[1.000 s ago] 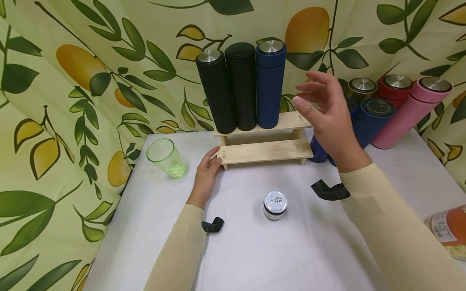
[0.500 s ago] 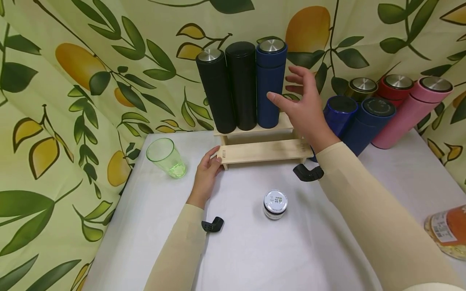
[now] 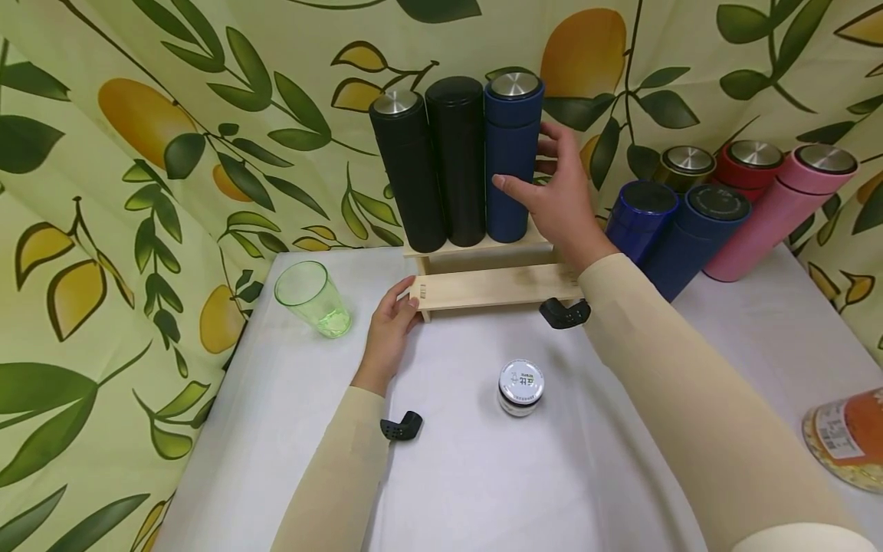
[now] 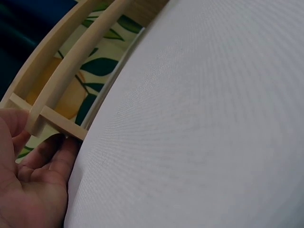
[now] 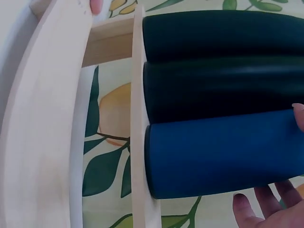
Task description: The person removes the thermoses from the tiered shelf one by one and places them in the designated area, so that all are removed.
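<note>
Toppling seems the chief risk: at upper centre, a navy-blue cylindrical bottle (image 3: 513, 146) stands on a pale wooden two-tier rack (image 3: 493, 288) beside two black cylindrical bottles (image 3: 461, 161). The right hand (image 3: 560, 198) curves loose fingers around it, apparently without gripping; a nudge could tip it. The left hand (image 3: 390, 326) grips the rack's left end; tugging could jolt everything.

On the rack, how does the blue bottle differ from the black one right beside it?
Colour: the blue bottle has a navy body, the black bottle a black one.
Top: the blue bottle's is silvery, the black bottle's is black.
Hand: the right hand is spread around the blue bottle, not the black bottle.
Shared: both are cylinders standing on the upper shelf.
</note>
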Tool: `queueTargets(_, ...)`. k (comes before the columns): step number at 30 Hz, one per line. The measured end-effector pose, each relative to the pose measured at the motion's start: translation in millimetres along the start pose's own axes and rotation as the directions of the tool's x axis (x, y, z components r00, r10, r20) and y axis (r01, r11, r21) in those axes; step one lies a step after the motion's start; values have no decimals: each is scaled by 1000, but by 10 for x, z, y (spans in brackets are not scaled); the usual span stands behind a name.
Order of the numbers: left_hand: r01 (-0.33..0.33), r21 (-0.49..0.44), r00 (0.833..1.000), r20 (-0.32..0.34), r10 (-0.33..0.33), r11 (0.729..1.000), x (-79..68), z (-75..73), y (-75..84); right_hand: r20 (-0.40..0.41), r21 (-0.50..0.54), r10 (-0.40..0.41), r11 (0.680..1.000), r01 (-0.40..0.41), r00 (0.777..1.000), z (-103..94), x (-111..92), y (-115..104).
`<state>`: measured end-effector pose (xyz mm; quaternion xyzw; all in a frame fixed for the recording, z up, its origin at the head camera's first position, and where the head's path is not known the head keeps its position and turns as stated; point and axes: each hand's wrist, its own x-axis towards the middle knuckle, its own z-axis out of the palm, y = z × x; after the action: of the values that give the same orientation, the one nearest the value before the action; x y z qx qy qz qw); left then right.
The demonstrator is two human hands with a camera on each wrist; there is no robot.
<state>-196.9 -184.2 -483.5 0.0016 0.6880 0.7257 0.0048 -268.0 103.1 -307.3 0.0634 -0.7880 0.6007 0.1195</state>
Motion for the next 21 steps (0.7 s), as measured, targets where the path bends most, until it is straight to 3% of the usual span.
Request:
queueTargets(11,-5,-17,1000,-5,4,1000,3,9,12,-13,-18,-3,1000,3,1000,37,36,-2)
queueTargets(21,1,-3,1000,-8,-1,1000,-5,12,22,-43,-12,-90,996,90,995,-4,-66,-12)
